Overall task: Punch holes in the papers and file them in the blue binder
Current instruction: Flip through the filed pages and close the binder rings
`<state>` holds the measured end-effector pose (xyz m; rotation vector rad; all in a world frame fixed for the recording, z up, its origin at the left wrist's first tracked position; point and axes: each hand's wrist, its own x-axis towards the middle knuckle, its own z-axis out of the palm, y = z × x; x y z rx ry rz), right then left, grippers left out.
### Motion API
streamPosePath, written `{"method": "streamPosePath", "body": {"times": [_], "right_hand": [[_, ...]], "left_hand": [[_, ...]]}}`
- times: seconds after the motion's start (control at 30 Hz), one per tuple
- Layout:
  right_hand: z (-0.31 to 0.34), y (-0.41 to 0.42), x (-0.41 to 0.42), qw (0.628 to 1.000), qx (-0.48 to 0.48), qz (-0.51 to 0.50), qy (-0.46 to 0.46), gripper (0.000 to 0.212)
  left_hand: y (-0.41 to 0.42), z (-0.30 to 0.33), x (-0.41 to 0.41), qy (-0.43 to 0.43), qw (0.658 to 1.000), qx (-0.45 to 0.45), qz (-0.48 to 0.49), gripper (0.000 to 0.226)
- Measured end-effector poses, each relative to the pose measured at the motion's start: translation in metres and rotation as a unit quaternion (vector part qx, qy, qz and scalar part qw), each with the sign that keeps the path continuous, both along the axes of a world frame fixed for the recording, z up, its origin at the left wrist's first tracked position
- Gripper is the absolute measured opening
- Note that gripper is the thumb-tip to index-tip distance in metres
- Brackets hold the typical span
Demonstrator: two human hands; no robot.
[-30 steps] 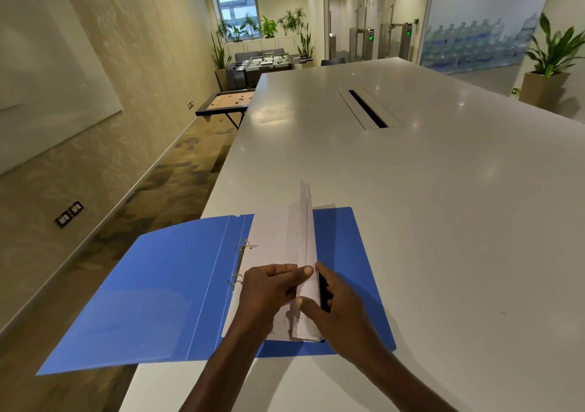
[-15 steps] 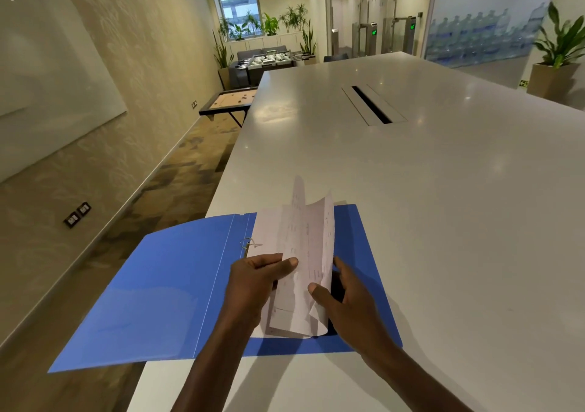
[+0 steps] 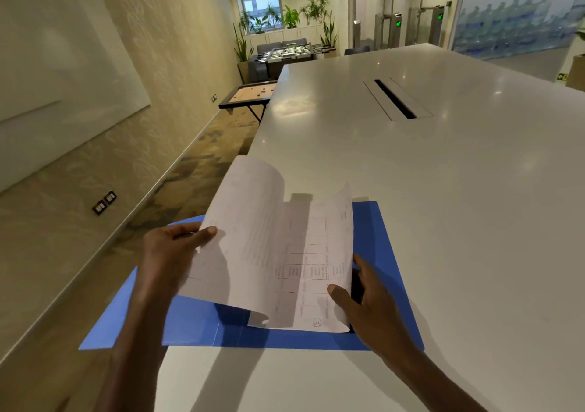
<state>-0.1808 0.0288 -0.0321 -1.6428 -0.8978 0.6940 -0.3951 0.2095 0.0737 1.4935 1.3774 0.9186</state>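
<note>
A head-worn camera looks down at the near left corner of a large glossy white table [image 3: 443, 221], with a room stretching away behind it.

Far left, a frosted glass wall panel [image 3: 63, 63] and two dark wall sockets [image 3: 104, 202] sit above patterned brown carpet [image 3: 190, 171].

On the table corner lies an open flat blue plastic binder [image 3: 380, 237]. Its left cover juts past the table edge over the floor. The binder's metal rings are hidden under the paper, so whether any sheet sits on them cannot be told.

The left hand [image 3: 171, 253] is raised above the binder's left cover, thumb on top of a loose white sheet of paper [image 3: 247, 237], pinching its left edge; the fingers beneath are hidden. This sheet is lifted off the binder and its far end curls over into a roll.

Beneath and to the right, a second white printed page [image 3: 316, 269], with a faint table of text too blurred to read, lies over the binder's right half, its far right corner lifting. A small circled mark near its bottom edge is illegible.

The right hand [image 3: 367, 304] grips this page's right edge, thumb pressed on top, fingers curled behind. A small black object [image 3: 357, 288] shows between the page and that hand; what it is cannot be made out.

Farther right, a dark cable slot [image 3: 394, 98] is set into the tabletop. In the background stand a foosball table [image 3: 288, 52], potted green plants [image 3: 285, 19] by a window, and turnstile gates with green lights [image 3: 418, 22].
</note>
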Motion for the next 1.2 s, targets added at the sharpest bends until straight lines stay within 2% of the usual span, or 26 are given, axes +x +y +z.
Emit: {"method": "streamPosePath", "body": {"times": [0.1,0.2,0.43,0.57,0.63,0.73,0.9,1.07,1.2], "right_hand": [[-0.001,0.0,0.001,1.0,0.003,0.001,-0.012,0.052],[-0.001,0.0,0.001,1.0,-0.001,0.0,-0.026,0.054],[-0.002,0.001,0.002,0.999,-0.004,-0.003,-0.039,0.056],[-0.003,0.001,0.002,0.999,0.0,-0.001,-0.042,0.055],[-0.004,0.0,0.002,0.999,-0.003,-0.002,-0.045,0.055],[-0.004,0.001,0.002,0.999,-0.002,-0.002,-0.042,0.06],[-0.003,0.0,0.002,1.0,0.007,0.007,-0.016,0.069],[-0.002,-0.002,-0.001,1.0,0.018,0.014,0.003,0.071],[0.0,-0.002,-0.002,0.998,0.001,0.006,-0.057,0.076]], "left_hand": [[0.009,0.001,-0.021,0.036,0.998,0.037,0.026,0.01],[0.018,-0.007,-0.037,0.103,0.991,0.065,0.061,0.019],[0.051,-0.041,-0.057,0.244,0.96,0.034,0.136,0.022],[0.11,-0.105,-0.083,0.294,0.945,0.037,0.14,0.054],[0.11,-0.107,-0.074,0.283,0.947,0.072,0.132,0.059],[0.042,-0.045,-0.025,0.2,0.973,0.07,0.086,0.038],[-0.013,-0.022,0.028,0.139,0.986,0.084,-0.028,0.026],[-0.063,-0.028,0.081,0.078,0.979,0.005,-0.189,0.03],[-0.085,-0.044,0.106,0.08,0.962,-0.058,-0.255,0.035]]}}
